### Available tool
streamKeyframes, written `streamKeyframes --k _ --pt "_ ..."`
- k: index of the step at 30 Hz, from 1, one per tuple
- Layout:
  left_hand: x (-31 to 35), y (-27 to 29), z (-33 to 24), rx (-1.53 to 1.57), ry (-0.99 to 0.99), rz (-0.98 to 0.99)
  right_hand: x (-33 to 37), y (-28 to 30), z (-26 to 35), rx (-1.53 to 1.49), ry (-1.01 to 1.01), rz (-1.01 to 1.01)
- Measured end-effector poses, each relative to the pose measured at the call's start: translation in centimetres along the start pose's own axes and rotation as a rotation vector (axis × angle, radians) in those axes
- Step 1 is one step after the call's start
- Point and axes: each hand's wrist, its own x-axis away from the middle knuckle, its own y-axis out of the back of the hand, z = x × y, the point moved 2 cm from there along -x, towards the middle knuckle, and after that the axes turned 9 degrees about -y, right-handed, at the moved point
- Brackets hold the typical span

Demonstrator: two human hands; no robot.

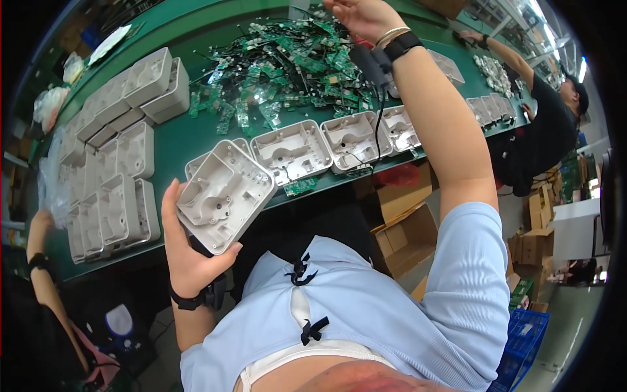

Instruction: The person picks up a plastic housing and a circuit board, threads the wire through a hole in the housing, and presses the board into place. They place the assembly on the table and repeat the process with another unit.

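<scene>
Your left hand [193, 262] holds a white housing [228, 196] over the tabletop's [196, 138] near edge, long axis slanting far-right; the circuit-board pile [281, 68] lies left of your nearer right hand [367, 19], whose grip I cannot tell.

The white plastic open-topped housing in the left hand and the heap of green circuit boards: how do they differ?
The housing is one white, boxy piece; the heap is many thin green boards. The housing is held tilted in the left hand; the heap lies on the green table and spreads much wider.
</scene>
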Motion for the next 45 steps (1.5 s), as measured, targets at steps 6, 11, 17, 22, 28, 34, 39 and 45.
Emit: streamKeyframes --k 6,11,17,22,28,34,39,45 --pt "0.4 0.7 -0.2 -0.087 -0.034 -0.065 -1.1 3.7 1.8 -0.538 -0.188 0.148" --pt "-0.2 1.2 -0.5 -0.345 -0.055 -0.038 7.1 -6.3 1.6 -0.703 -0.169 -0.020" --pt "-1.0 -0.6 -0.7 -0.455 -0.190 -0.161 12.1 -9.8 -4.9 0.031 0.207 -0.010" --pt "-1.3 -0.5 -1.6 -0.608 -0.198 -0.129 18.4 -16.4 -11.7 0.186 0.244 -0.098" --pt "-1.1 -1.5 -1.2 -0.474 -0.234 -0.150 21.5 -20.1 -16.5 0.064 0.229 0.016" --pt "-0.6 -2.0 -0.8 -0.288 -0.238 -0.158 22.3 -21.0 -16.8 0.830 0.715 0.000" --pt "-0.5 -2.1 -1.1 -0.297 -0.240 -0.152 22.4 -21.4 -17.6 0.870 0.713 -0.043" --pt "-0.5 -2.1 -1.4 -0.331 -0.284 -0.131 22.4 -22.0 -17.2 0.979 0.773 0.009"
